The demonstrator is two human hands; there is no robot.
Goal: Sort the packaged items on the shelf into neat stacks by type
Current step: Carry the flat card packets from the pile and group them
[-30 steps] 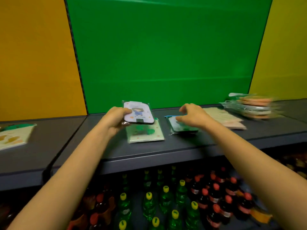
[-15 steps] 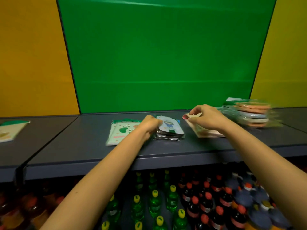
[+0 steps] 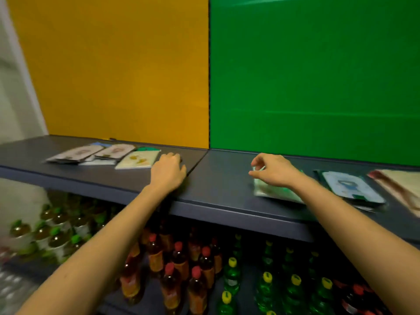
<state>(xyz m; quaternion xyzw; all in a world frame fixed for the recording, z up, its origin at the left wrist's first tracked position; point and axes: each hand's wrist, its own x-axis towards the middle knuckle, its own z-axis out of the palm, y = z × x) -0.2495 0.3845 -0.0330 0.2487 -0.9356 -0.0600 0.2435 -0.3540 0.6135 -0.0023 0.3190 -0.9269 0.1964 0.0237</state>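
Observation:
Flat packaged items lie along the dark grey shelf [image 3: 218, 189]. My left hand [image 3: 169, 172] rests palm down on the shelf with nothing in it, just right of a cream pack with yellow shapes [image 3: 136, 159]. Further left lie two pinkish packs [image 3: 114, 151], overlapping other packs. My right hand [image 3: 276, 170] sits over a green-and-white pack [image 3: 276, 193], thumb and fingers pinched at its far left corner. Right of it lie a blue-and-white pack [image 3: 351, 187] on a small stack and a cream pack with a red edge [image 3: 400, 183], cut off by the frame.
Orange [image 3: 118, 71] and green [image 3: 313, 76] back panels rise behind the shelf. A seam [image 3: 197, 163] divides the shelf between my hands. Below stand many bottles: red-capped [image 3: 179, 264], yellow-capped green [image 3: 231, 278] and green-capped [image 3: 54, 237].
The view has swung left. My left hand let go of the blue-and-white pack and moved left toward the cream pack. My right hand moved from the cream pack to the green-and-white pack.

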